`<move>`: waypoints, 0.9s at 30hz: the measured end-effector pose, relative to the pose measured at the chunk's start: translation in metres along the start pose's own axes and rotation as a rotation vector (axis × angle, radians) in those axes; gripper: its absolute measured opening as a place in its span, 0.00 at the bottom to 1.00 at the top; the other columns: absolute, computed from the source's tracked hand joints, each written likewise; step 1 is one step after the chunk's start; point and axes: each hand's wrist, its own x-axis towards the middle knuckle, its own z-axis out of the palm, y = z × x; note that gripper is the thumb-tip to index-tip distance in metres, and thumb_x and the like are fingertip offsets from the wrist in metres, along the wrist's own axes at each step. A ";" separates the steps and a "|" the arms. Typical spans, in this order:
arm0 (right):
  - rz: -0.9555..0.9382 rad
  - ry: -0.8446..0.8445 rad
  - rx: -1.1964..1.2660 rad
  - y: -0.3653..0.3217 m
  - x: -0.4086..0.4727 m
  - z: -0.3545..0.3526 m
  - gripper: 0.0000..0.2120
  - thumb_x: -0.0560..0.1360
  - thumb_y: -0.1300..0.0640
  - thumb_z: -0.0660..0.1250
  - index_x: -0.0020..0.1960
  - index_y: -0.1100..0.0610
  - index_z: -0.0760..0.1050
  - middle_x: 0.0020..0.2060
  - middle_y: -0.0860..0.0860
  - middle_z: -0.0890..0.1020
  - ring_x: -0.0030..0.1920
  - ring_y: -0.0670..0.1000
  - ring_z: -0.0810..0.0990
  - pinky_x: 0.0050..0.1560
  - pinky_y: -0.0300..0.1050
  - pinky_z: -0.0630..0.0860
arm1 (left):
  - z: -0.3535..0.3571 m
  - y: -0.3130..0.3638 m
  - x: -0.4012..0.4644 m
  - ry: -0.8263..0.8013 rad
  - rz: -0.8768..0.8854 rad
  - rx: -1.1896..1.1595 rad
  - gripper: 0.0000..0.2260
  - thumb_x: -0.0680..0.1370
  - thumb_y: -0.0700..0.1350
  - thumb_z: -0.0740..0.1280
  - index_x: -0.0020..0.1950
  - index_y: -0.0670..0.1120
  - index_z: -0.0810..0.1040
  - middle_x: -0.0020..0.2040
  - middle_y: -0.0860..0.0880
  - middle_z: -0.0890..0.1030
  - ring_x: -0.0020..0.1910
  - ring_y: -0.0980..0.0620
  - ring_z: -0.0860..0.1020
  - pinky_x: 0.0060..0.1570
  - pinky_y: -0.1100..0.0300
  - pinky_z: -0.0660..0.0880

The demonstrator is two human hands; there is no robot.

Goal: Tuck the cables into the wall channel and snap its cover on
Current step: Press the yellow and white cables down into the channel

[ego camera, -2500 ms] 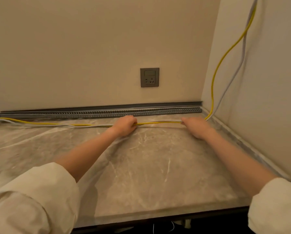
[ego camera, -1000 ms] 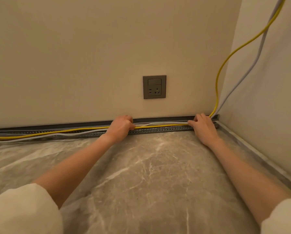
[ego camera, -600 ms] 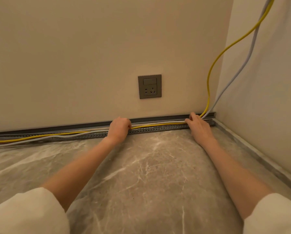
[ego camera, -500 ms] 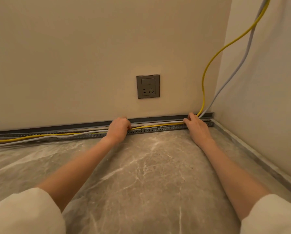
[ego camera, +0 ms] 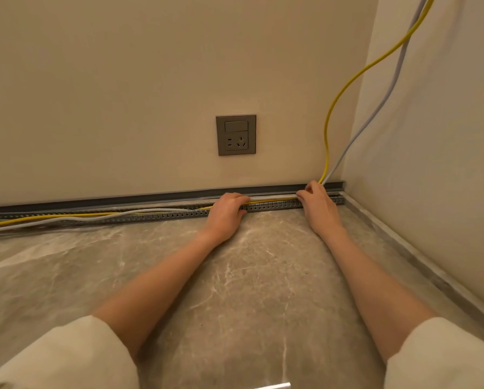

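A grey slotted channel [ego camera: 156, 214] runs along the foot of the back wall, open at the top. A yellow cable [ego camera: 356, 74] and a grey cable [ego camera: 386, 91] hang down the right corner and run left along the channel. Between my hands both cables lie inside the channel. Left of my left hand they spill over its front edge. My left hand [ego camera: 226, 214] is curled over the cables at the channel's middle. My right hand [ego camera: 318, 204] presses the cables down near the right end, fingertips on them. I cannot make out a separate cover.
A grey wall socket [ego camera: 235, 135] sits on the back wall above my hands. The marble counter [ego camera: 235, 290] stretches toward me. A grey strip [ego camera: 420, 259] lines the side wall on the right.
Both hands carried the cables from the counter to the wall channel. In the last second the right-hand stretch has sunk into the channel and my hands stay pressed on it.
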 end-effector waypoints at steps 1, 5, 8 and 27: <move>0.014 -0.008 0.018 0.001 0.001 0.000 0.10 0.79 0.55 0.60 0.52 0.60 0.75 0.50 0.57 0.72 0.49 0.57 0.74 0.42 0.49 0.72 | 0.002 -0.001 0.001 0.018 -0.015 -0.010 0.15 0.77 0.40 0.65 0.64 0.43 0.76 0.62 0.44 0.79 0.62 0.44 0.74 0.62 0.50 0.70; 0.048 0.021 0.057 0.000 0.001 0.002 0.09 0.78 0.56 0.62 0.50 0.61 0.75 0.48 0.58 0.73 0.48 0.58 0.74 0.43 0.49 0.73 | 0.006 -0.004 0.003 0.048 -0.016 0.011 0.15 0.77 0.39 0.65 0.63 0.43 0.76 0.60 0.43 0.79 0.60 0.43 0.75 0.59 0.49 0.72; 0.043 0.026 0.020 -0.003 0.001 0.004 0.05 0.77 0.60 0.63 0.50 0.61 0.76 0.48 0.59 0.73 0.49 0.60 0.74 0.44 0.51 0.74 | 0.006 -0.002 0.001 0.064 0.002 0.038 0.15 0.77 0.38 0.64 0.63 0.43 0.76 0.60 0.43 0.80 0.59 0.43 0.75 0.58 0.49 0.73; -0.094 -0.147 -0.317 0.024 0.022 -0.031 0.09 0.78 0.62 0.60 0.53 0.59 0.78 0.49 0.59 0.73 0.57 0.59 0.71 0.47 0.50 0.73 | 0.008 -0.007 0.002 0.060 -0.011 0.075 0.15 0.78 0.38 0.63 0.65 0.45 0.75 0.62 0.45 0.78 0.60 0.45 0.74 0.57 0.51 0.74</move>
